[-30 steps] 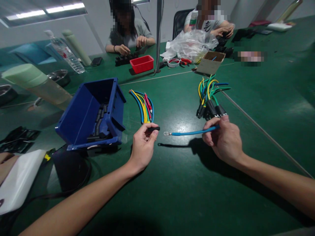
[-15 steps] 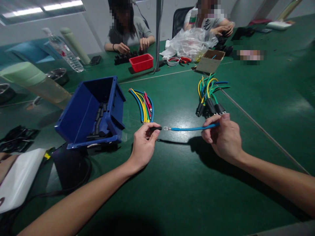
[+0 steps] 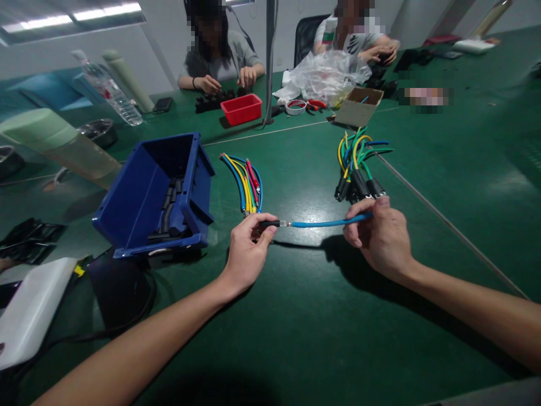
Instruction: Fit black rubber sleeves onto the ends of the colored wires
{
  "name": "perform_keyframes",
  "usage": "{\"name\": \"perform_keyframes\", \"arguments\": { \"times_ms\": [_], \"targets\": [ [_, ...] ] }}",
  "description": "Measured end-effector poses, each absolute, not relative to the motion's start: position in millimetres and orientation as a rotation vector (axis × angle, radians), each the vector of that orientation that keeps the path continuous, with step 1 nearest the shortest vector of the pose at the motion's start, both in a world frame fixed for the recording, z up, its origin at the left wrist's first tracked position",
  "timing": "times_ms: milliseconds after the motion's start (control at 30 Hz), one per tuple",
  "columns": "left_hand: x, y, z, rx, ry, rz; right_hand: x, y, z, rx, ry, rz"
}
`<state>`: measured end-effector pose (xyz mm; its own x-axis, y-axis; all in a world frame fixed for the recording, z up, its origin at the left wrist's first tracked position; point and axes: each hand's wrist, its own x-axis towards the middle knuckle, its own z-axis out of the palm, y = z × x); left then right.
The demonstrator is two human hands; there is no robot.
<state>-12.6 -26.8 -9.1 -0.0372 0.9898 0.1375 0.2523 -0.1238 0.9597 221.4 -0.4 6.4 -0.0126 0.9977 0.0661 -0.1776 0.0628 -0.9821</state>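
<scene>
Between thumb and fingers, my left hand (image 3: pixel 250 245) pinches a short black sleeve (image 3: pixel 270 224). My right hand (image 3: pixel 380 237) grips a blue wire (image 3: pixel 323 224), which stretches leftward above the table. The metal terminal (image 3: pixel 286 224) on the wire's end is partly inside the sleeve's open end. Just beyond my left hand lies a bundle of loose blue, yellow, green and red wires (image 3: pixel 242 179). Past my right hand is a pile of wires (image 3: pixel 359 180) with black sleeves on their near ends.
A blue bin (image 3: pixel 122 203) holding black sleeves stands at left, near a bottle with a pale green lid (image 3: pixel 38 135). Farther back are a red tray (image 3: pixel 242 110), a cardboard box (image 3: pixel 357 110), a plastic bag (image 3: pixel 327 76) and a metal post (image 3: pixel 269 62). Two people sit across the table.
The gap between the sleeve and the wire's terminal has closed, and the terminal's tip has entered the sleeve. Both hands keep their grips.
</scene>
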Motion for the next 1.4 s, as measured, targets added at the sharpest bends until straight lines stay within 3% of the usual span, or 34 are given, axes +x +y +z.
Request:
{"name": "perform_keyframes", "arguments": {
  "times_ms": [1400],
  "targets": [
    [-10.8,-29.3,-3.4,1.624,1.358,1.132,218.7,6.1,8.9,-1.058,-1.053,1.418]
  ]
}}
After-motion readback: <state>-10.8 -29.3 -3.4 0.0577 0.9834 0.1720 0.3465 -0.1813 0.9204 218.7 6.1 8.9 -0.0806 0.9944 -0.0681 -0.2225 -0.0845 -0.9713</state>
